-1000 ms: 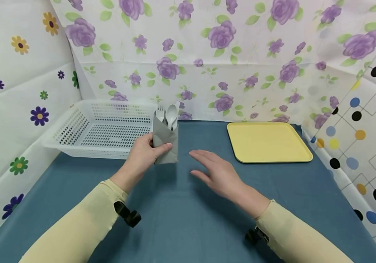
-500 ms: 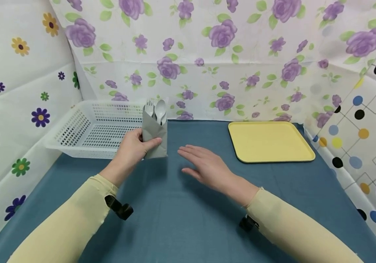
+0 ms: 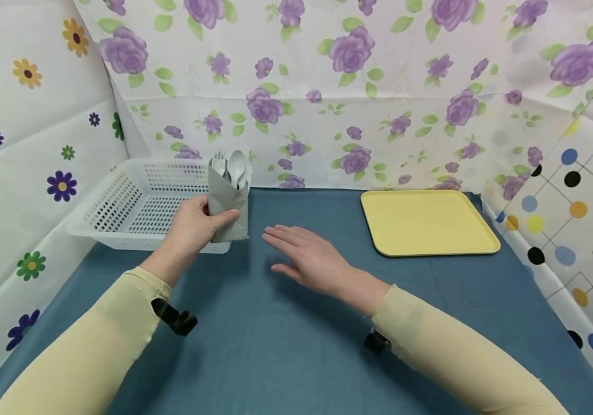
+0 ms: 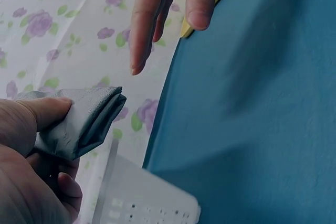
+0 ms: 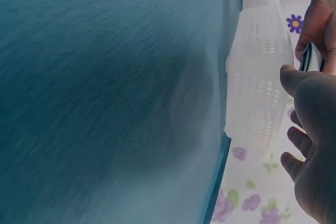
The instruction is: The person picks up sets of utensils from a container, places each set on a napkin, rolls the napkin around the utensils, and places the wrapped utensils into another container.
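My left hand (image 3: 192, 225) pinches a folded grey napkin pouch (image 3: 230, 216), thumb on its front face. Out of the pouch's top stick a white plastic fork (image 3: 218, 163) and a white plastic spoon (image 3: 236, 167); another white tip shows beside the spoon. In the left wrist view the pouch's folded lower end (image 4: 94, 119) points away from the thumb. Held upright above the table, the pouch overlaps the right end of the white basket (image 3: 120, 230) in the head view. To its right hovers my right hand (image 3: 312, 259), fingers extended and holding nothing.
The perforated basket stands at the back left of the blue-covered table (image 3: 255, 346). A yellow tray (image 3: 428, 222) lies at the back right. Flowered cloth (image 3: 317, 132) hangs along the back, with patterned sheets at both sides.
Both hands have moved left, the left one carrying the pouch of cutlery over toward the basket. The right hand follows with its fingers still extended.
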Demonstrator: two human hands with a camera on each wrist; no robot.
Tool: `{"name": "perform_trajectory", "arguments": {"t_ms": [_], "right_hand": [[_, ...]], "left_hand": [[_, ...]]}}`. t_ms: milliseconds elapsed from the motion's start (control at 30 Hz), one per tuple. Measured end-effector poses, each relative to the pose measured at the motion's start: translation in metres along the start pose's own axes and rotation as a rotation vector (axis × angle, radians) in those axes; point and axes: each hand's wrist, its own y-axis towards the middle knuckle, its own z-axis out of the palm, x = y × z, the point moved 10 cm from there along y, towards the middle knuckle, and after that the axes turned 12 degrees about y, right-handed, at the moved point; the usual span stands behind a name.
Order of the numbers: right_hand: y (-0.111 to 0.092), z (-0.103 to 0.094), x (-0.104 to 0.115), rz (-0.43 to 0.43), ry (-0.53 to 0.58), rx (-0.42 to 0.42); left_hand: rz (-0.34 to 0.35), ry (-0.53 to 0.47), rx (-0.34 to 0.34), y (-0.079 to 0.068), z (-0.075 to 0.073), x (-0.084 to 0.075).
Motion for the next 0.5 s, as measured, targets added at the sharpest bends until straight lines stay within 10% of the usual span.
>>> {"name": "perform_trajectory", "arguments": {"t_ms": [500], "right_hand": [[0.03, 0.019, 0.005, 0.016, 0.009, 0.084]], "left_hand": [[-0.038, 0.028, -0.013, 0.015, -0.029, 0.017]]}}
